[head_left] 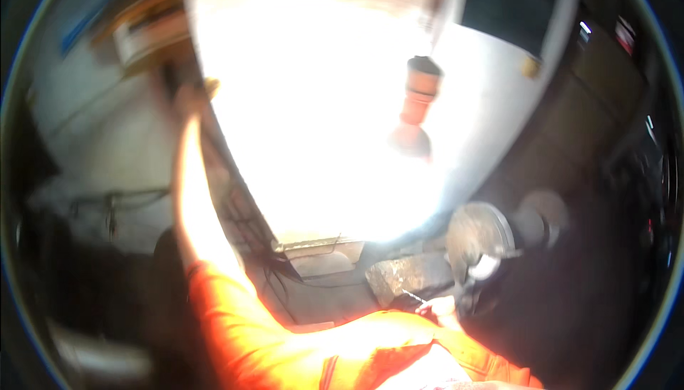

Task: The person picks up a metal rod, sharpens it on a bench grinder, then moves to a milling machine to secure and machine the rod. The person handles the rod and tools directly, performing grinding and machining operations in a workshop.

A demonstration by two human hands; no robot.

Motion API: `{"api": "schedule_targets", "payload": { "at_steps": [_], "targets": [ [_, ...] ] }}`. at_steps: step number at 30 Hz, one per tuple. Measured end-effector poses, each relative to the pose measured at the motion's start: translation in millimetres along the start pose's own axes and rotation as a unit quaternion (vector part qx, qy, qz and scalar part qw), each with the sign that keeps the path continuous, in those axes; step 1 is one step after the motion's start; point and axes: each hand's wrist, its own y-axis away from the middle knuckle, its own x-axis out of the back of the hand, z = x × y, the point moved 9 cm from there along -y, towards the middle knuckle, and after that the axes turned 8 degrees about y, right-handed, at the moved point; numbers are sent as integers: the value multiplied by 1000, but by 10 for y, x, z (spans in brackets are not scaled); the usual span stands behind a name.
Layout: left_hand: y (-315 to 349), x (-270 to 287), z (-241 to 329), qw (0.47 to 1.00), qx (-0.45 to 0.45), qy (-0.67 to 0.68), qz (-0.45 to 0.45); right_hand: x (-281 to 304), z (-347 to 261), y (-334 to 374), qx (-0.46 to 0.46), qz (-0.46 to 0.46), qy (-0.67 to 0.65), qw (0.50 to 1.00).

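My left arm, bare below an orange sleeve, stretches up to the left edge of a glaring white panel (499, 98). My left hand (189, 101) is dark and smeared by motion there, beside a small yellow spot (211, 88); its fingers cannot be made out. Low down, right of the middle, my right hand (443, 307) is closed on a thin, twisted metal drill bit (415, 296) that points up and left. Just beyond that hand stand a round grinding wheel (474, 237) and a rough grey-brown block (406, 276).
An orange cylinder with a dark top (420, 87) shows against the glare, perhaps a lamp. A dark rectangle (513, 5) is on the panel's upper right. Dark cables (278, 286) run near the panel's lower edge. A second round shape (547, 215) sits right of the wheel.
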Motion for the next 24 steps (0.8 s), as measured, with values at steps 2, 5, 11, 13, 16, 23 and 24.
{"api": "schedule_targets", "payload": {
  "at_steps": [2, 5, 11, 13, 16, 23, 24],
  "targets": [
    [140, -849, -327, 935, -37, -351, -26, 116, 65, 194, -17, 60, -11, 998],
    [180, -909, -297, 905, -43, -421, -39, 209, 264, 224, -97, 120, 47, 987],
    [135, -373, -592, 897, -26, -441, -29, 442, 769, 607, -177, 193, 20, 965],
    [44, -107, -850, 897, -6, -441, -26, 500, 797, 847, -185, 247, 50, 950],
    [196, 301, -1012, 904, 2, -428, 0, 756, 1346, 1233, -308, 269, -65, 910],
    [807, 945, -414, 910, 19, -411, 59, 1800, 1620, 2049, -319, 454, -32, 831],
    [959, 811, -136, 921, 14, -384, 55, 2011, 1715, 2161, -241, 446, -80, 858]
  ]
}}
